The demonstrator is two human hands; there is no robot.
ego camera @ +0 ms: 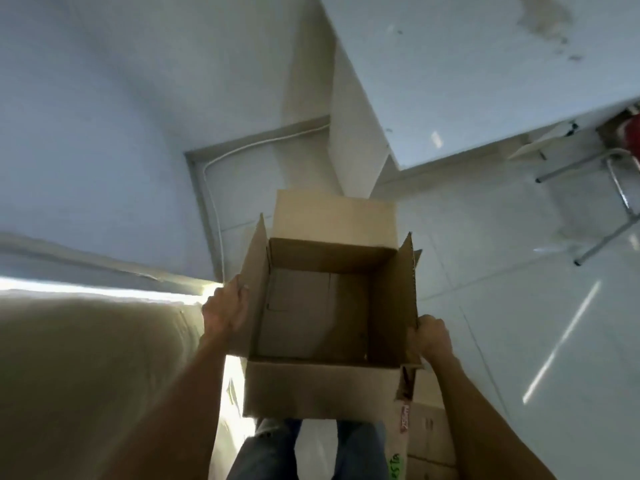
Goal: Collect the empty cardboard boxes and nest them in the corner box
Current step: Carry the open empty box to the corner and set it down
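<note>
I look straight down into an open, empty brown cardboard box [311, 313] with all its flaps up, held in front of my legs above the white floor. My left hand [225, 311] grips the box's left flap from outside. My right hand [431, 336] pinches the top edge of the right flap. Lower right, partly behind my right arm, lies another cardboard box [429, 431] with printed lettering along its edge.
A white table [467, 81] fills the upper right, with a metal-legged chair [620, 188] beside it. White walls meet in a corner ahead, where a white cable [214, 209] runs along the skirting. A beige curtain [97, 368] hangs at my left. My legs in jeans [263, 452] are below the box.
</note>
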